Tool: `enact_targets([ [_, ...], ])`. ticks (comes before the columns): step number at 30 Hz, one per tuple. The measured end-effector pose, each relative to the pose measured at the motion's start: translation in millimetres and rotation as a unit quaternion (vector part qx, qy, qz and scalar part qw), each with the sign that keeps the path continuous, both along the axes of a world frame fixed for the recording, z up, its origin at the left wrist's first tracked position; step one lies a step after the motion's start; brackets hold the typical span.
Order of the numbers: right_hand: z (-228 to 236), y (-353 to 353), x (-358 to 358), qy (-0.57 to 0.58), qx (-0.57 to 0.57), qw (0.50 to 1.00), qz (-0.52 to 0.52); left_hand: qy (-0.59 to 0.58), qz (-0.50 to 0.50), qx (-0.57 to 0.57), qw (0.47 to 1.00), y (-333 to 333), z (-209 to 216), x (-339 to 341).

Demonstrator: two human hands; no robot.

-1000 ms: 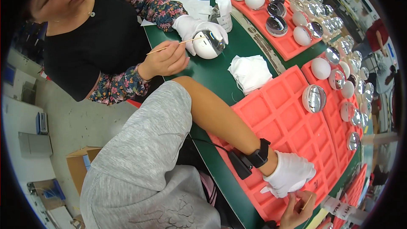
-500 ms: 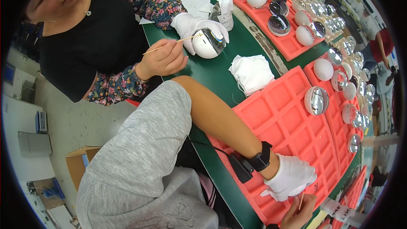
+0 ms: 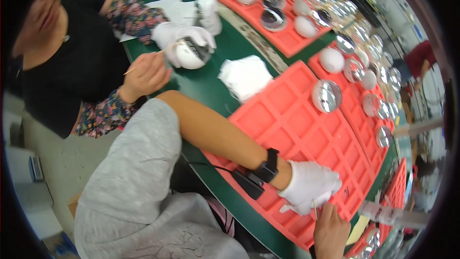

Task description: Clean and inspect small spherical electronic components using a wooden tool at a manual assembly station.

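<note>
Stick (image 3: 315, 208), probably a swab, looks light, stiff, snappable: pinch its shaft, as the right hand (image 3: 331, 231) does; gloved left hand (image 3: 311, 185) curls, its hold hidden.

Pale grey floor (image 3: 62, 163) at left, scattered with dark specks, beside white boxy furniture (image 3: 45, 216) and part of a cardboard box (image 3: 73, 206). In the middle, a glossy green counter (image 3: 235, 50) with a worn, pale strip (image 3: 249, 34) along it. At upper right, blurred, pale fixtures (image 3: 407, 21). Bright indoor light.
</note>
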State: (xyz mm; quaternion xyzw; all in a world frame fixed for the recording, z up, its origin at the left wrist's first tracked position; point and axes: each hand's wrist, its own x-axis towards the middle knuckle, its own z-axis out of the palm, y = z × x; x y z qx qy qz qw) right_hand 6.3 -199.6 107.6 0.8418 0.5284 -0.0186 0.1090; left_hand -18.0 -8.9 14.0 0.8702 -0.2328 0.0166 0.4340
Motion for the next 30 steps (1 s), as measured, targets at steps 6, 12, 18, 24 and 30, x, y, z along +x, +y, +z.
enact_targets([
  [6,7,25,15,0.041,-0.070,0.991,0.106,-0.057,-0.014,0.013,0.998,26,2,-3],
  [12,5,11,22,0.061,-0.095,0.986,0.119,-0.103,-0.033,0.029,0.994,11,-6,10],
  [18,-26,-7,36,0.168,0.091,0.973,0.128,0.003,0.006,0.024,1.000,7,-5,5],
  [24,-60,-15,28,0.203,0.270,0.939,0.068,0.062,0.020,0.026,0.998,5,-6,4],
  [30,-70,-12,30,0.223,0.312,0.921,0.069,0.057,0.033,-0.035,0.997,5,-10,4],
])
